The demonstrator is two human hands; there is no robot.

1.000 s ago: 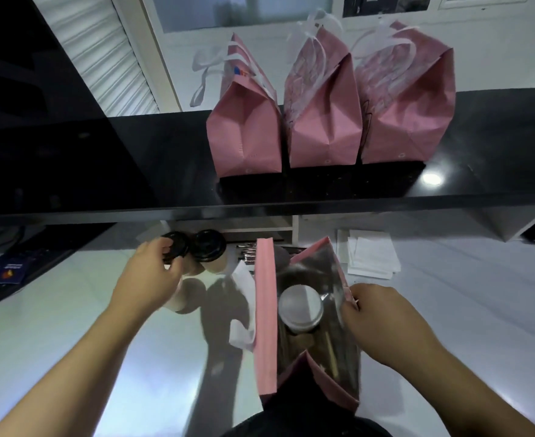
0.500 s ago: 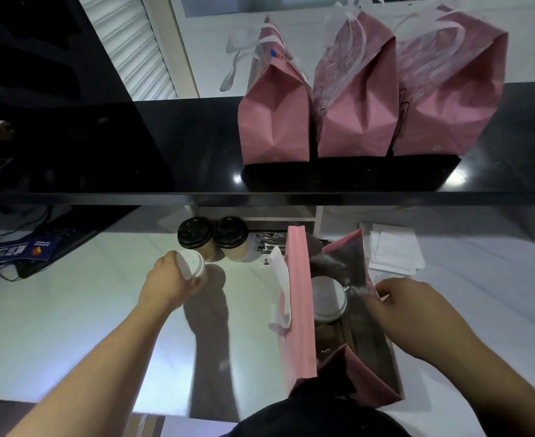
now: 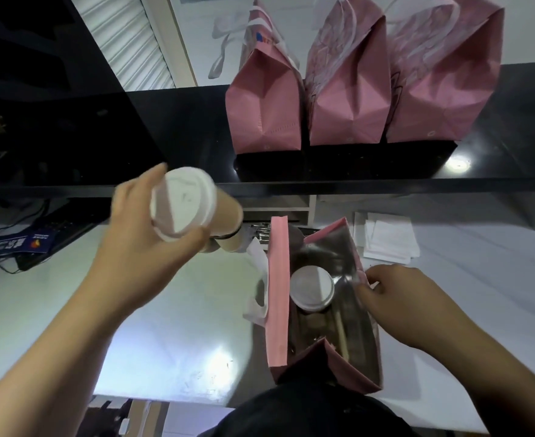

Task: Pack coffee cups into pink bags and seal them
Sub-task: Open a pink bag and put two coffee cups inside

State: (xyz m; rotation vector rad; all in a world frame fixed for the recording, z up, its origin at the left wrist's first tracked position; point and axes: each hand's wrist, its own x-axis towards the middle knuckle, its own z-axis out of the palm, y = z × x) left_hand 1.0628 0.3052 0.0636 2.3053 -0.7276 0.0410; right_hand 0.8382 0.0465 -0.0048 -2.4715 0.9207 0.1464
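Head view, left hand: I see my left hand [image 3: 140, 244] at centre left of the frame, fingers wrapped tight around a brown cup [image 3: 196, 212] with a white lid, held in the air and tilted so the lid faces the camera.
Head view, right hand: my right hand [image 3: 408, 301] sits at centre right, fingertips pinched on the right rim of the open bag [image 3: 278, 285], pulling that side outward.
Open bag: pink outside, silvery lining inside, standing on the white table [image 3: 55, 310] in the lower middle of the frame, mouth wide open.
Cup inside: one white-lidded cup [image 3: 312, 288] stands upright in the bag, near its upper half.
Other cups: just behind the held cup I see parts of more cups [image 3: 228, 242] on the table, mostly hidden; I cannot tell how many.
Closed bags: three pink bags [image 3: 348, 99] stand side by side, touching, on the black shelf [image 3: 165, 137] at upper right.
Papers: a white stack [image 3: 389, 238] lies right of the open bag, near it.
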